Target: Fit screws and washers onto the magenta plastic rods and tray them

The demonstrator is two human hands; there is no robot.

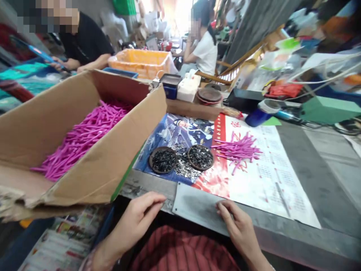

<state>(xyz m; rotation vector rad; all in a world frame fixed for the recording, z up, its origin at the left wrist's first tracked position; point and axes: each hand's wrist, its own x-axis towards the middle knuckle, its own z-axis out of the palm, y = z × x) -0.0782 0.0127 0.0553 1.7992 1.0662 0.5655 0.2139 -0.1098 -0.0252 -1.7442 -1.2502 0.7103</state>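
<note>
Left hand (pixel 138 218) loose, empty, fingertips at table edge (pixel 141 185); right hand (pixel 237 226) released, fingertips on grey sheet (pixel 197 205).

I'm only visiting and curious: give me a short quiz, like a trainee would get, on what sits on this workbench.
1. Multiple choice: what fills the cardboard box? A) pink sticks B) blue cups C) red cloths
2. True or false: the two round dishes are stacked, one on the other.
3. Fill in: the right hand has its fingertips on a flat grey ___ at the table edge, and the left hand rests on that edge beside it.

Key: 1 A. 2 False: they lie side by side on the poster, with small shiny parts loose between them. 3 plate.
</note>
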